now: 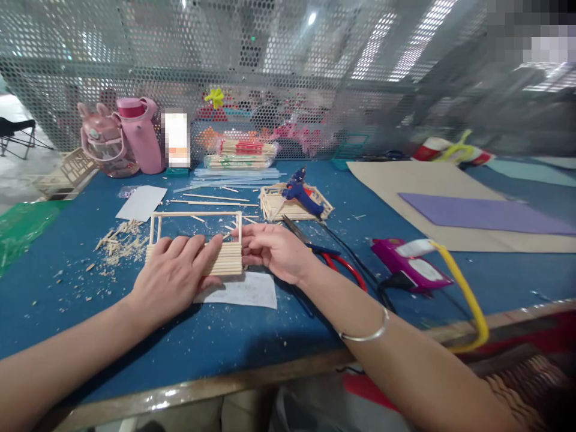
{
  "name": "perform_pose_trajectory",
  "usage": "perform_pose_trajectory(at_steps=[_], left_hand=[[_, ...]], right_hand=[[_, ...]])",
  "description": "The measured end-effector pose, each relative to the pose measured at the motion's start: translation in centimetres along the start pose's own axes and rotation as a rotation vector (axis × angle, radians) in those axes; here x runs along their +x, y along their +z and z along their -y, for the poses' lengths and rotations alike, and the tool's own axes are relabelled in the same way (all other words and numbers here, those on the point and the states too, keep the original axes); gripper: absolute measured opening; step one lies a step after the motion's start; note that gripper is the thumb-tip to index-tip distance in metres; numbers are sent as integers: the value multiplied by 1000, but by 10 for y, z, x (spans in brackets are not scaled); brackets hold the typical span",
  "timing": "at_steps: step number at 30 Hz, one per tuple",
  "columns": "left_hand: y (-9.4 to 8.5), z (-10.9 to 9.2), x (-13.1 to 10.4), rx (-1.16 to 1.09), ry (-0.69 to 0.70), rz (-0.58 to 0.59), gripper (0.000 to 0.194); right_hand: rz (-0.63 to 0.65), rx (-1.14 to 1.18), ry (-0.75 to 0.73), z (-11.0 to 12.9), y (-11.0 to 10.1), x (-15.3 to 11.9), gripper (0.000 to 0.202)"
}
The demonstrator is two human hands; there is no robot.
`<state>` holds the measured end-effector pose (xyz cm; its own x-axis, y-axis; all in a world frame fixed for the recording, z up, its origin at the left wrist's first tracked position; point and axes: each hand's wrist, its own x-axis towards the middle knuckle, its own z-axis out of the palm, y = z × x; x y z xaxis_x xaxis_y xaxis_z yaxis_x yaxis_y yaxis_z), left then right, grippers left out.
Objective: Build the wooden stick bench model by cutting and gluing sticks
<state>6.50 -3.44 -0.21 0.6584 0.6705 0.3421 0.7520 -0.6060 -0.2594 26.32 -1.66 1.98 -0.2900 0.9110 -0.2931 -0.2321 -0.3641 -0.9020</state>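
A small frame of pale wooden sticks (225, 261) stands over a white paper sheet (252, 290) on the blue table. Its lower part is a wall of stacked sticks; the upper part is an open rectangle. My left hand (173, 270) lies across the stacked sticks, fingers over the top and thumb below, gripping them. At the right edge of the frame, my right hand (274, 249) holds its side with bent fingers. Behind, a blue glue gun (301, 195) rests on another stick structure (273, 204).
Pliers with red handles (344, 267), cables and a purple tool with a yellow strap (411, 264) lie right. Wood scraps (121, 240) lie left. Bottles (139, 138), stick bundles (243, 155) and a perforated screen (288, 78) stand behind. Purple foam (477, 214) lies on brown paper (382, 180).
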Motion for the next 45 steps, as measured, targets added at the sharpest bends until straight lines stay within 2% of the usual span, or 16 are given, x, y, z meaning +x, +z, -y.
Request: perform_pose_trajectory(at_steps=[7,10,12,14,16,17,19,21,22,24,26,30,35,38,41,45], left_hand=[[-1,0,1,28,13,19,61],[-2,0,1,45,12,28,61],[-2,1,1,63,14,35,61],[-3,1,2,75,22,45,60],[-4,1,2,80,28,52,59],[-4,2,2,79,31,52,58],[-5,1,2,78,30,45,57],[-5,1,2,78,29,36,56],[-6,0,2,77,27,34,56],[-6,0,1,75,26,34,56],[-6,0,1,70,26,35,56],[-5,1,1,61,23,30,56],[-4,0,1,51,22,15,56],[-4,-1,1,44,24,-3,56],[-3,0,0,37,23,-20,56],[-3,0,0,27,19,-21,55]], right_hand=[[29,-69,-24,-9,1,3,28],[23,-223,-105,-6,-2,1,29],[-115,-441,-285,6,-9,-2,33],[-381,-721,-510,24,-23,-5,36],[-625,-1073,-582,45,-41,-6,34],[-717,-1283,-527,54,-52,-5,33],[-825,-1663,-278,69,-72,0,38],[-872,-1857,-4,74,-89,9,43],[-851,-1898,92,74,-95,15,44],[-780,-1914,191,69,-104,26,43],[-787,-1904,185,62,-108,35,41],[-923,-1890,50,49,-108,43,42],[-856,-1879,-129,43,-107,48,44],[-898,-1824,-143,44,-108,52,36],[-964,-1745,-152,46,-109,55,41],[-989,-1594,-200,48,-114,59,42]])
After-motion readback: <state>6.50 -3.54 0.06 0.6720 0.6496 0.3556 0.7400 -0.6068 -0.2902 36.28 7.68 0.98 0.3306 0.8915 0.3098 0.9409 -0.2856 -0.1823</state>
